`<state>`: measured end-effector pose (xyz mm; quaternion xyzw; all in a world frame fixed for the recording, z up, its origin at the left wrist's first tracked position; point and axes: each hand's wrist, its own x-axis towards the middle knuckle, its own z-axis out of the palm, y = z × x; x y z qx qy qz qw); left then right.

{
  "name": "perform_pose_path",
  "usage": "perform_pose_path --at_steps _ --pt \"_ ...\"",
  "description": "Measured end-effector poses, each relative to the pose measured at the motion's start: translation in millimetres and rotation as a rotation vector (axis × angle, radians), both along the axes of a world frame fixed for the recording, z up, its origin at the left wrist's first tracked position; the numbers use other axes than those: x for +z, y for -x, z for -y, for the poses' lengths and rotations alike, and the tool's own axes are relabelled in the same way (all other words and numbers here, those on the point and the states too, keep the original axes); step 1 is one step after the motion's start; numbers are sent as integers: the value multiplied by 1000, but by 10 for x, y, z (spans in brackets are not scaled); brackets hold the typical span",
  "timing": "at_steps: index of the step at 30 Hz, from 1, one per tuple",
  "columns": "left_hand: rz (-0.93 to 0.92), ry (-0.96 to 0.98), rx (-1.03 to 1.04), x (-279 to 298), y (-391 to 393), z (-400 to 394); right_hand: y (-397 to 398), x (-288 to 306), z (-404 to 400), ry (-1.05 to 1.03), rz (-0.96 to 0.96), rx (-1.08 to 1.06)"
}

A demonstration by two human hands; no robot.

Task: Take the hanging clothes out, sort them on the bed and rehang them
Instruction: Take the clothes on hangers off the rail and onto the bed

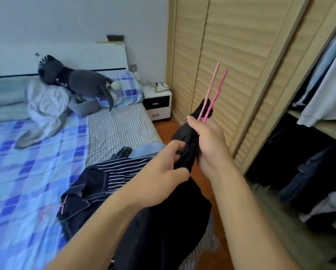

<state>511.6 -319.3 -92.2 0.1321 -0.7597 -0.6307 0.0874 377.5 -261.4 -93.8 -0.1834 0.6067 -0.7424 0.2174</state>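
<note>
Right hand [206, 139] is closed around the bunched top of a black garment [173, 221] together with two pink hangers [214, 92], whose thin arms stick up and away past the fingers toward the louvred wardrobe door [231, 55]. Left hand [163, 164] is curled shut on the same dark cloth just below, thumb on top, so the fabric runs taut between the two fists and then drops in a heavy fold under both forearms. This looks like freeing the garment from its hangers: it would go best if the right hand kept the hangers pinched steady while the left drew the cloth down and off one shoulder at a time, since a snagged neckline could stretch or flick a hanger loose. The garment is held in the air off the near right corner of the bed [36, 172], not resting on it. Just to its left, at that corner, a striped top [120, 172] lies over dark denim [85, 193]. Further right, the open wardrobe [309, 172] shows hanging shirts and heaped clothes.
</note>
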Motion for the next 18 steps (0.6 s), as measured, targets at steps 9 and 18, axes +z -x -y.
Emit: perform_pose_path --at_steps 9,18 --pt "-156 -54 249 -43 -155 542 365 433 295 -18 -140 -214" --pt "-223 210 211 750 469 754 954 1112 789 -5 -328 -185"
